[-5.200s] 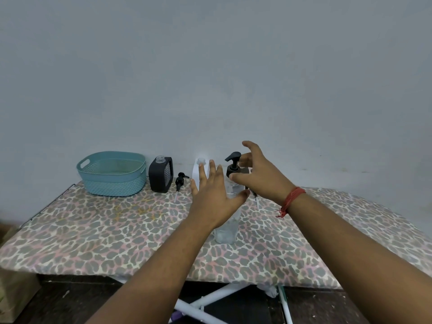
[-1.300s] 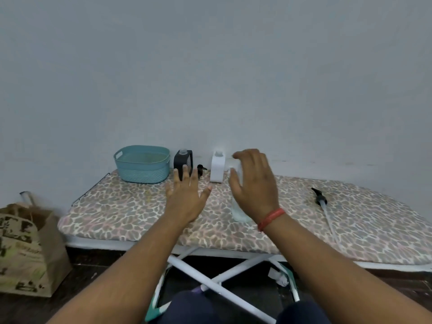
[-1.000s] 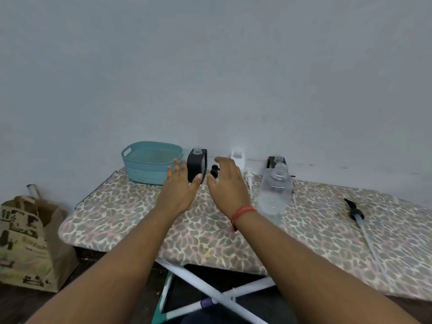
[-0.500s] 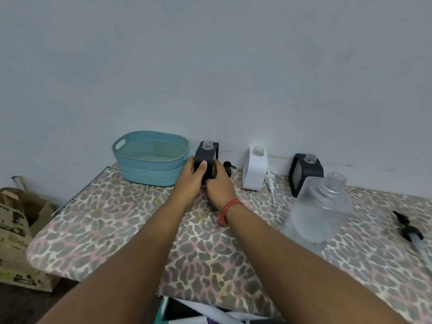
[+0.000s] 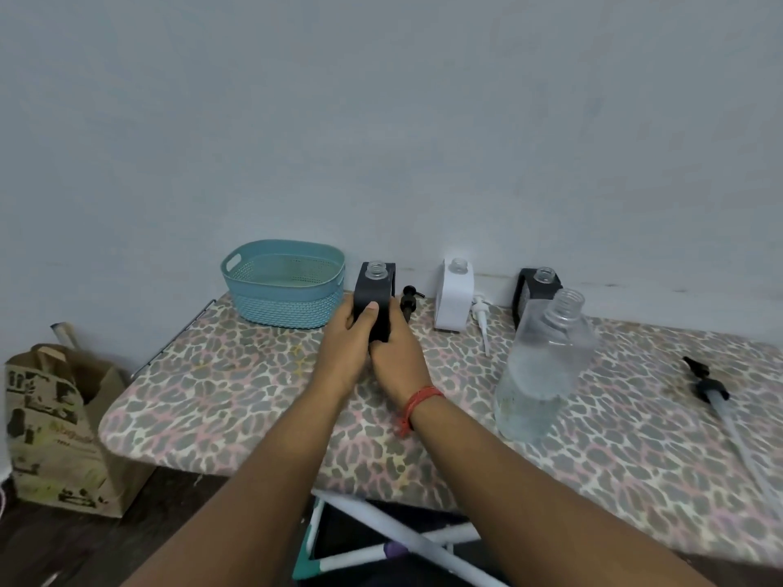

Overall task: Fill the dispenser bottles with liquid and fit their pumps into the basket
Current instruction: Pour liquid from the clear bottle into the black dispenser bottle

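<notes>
Head view: left hand (image 5: pixel 345 341) and right hand (image 5: pixel 396 347) both curl around the black dispenser bottle (image 5: pixel 375 296), upright on the board's patterned cover (image 5: pixel 237 374) just right of the teal basket (image 5: pixel 284 286). Neck uncapped. Black pump (image 5: pixel 409 299) behind the right hand. Clear bottle (image 5: pixel 544 366) stands well right.

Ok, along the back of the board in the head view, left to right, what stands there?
Teal basket → black bottle held by both hands → black pump → white bottle → white pump → second black bottle.
</notes>
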`<act>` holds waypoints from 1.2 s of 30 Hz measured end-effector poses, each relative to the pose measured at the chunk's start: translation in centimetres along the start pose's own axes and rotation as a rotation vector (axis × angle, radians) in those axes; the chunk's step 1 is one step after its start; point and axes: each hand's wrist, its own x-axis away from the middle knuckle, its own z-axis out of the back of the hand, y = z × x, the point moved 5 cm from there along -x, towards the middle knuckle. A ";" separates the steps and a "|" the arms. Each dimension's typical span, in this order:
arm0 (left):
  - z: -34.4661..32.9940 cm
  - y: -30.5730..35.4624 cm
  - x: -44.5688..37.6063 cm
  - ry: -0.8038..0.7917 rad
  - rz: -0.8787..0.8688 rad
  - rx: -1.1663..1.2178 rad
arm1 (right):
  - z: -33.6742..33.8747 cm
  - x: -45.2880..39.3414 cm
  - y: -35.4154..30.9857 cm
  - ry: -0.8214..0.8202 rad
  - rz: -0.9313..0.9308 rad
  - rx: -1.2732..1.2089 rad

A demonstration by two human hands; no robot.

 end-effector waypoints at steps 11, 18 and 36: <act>-2.8 0.4 10.2 -0.104 0.027 -0.006 | 4.6 10.6 -0.4 0.074 -0.023 0.016; -6.0 -0.4 12.2 -0.161 0.043 -0.024 | 7.7 12.6 0.6 0.080 -0.022 0.041; -6.6 1.3 8.4 -0.112 -0.104 -0.596 | 18.6 14.1 1.0 0.622 0.137 0.344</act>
